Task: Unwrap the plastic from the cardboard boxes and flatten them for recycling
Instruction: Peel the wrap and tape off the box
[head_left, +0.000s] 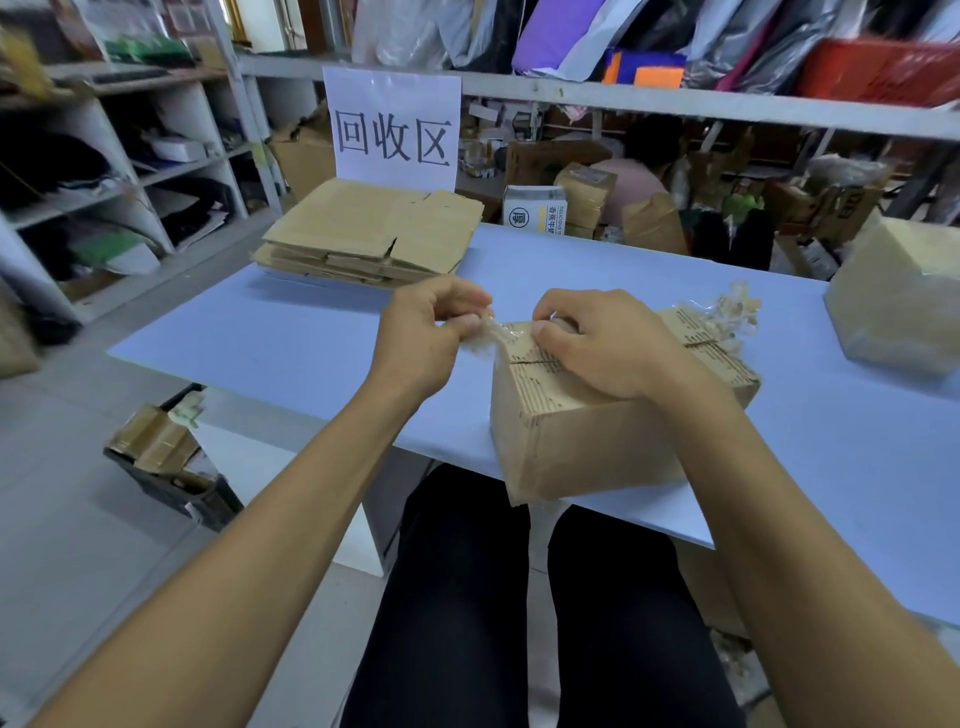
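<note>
**A:** ok so where's the box (597, 415) sitting right now?

**B:** on the table (291, 343), right at the near edge, its front bottom corner hanging a little over it, above the person's lap. Still a full box shape, top flaps closed, torn strips showing on the top face.

**A:** and the hands?

**B:** both busy at the box's far left top corner. Left hand (426, 338) has its fingers curled, pinching a scrunched bit of clear plastic (491, 332) that's pulled away from that corner. Right hand (602, 345) lies on top of the box with the fingers bent down at the same corner, thumb tip pressed against the cardboard. Can't tell if it's actually pinching any film or just holding the box down.

**A:** any more plastic on it?

**B:** yeah, a crinkly shred (732, 312) sticks up off the far right end of the top, and some film clings around the lower front corner.

**A:** what else is on the table?

**B:** a stack (374, 234) of flattened cardboard at the far left, under a paper sign (395, 124) reading 回收区. Another wrapped box (904, 296) at the right edge, well apart from the first. On the floor left, a dark crate (171, 473) with cardboard scraps in it.
</note>
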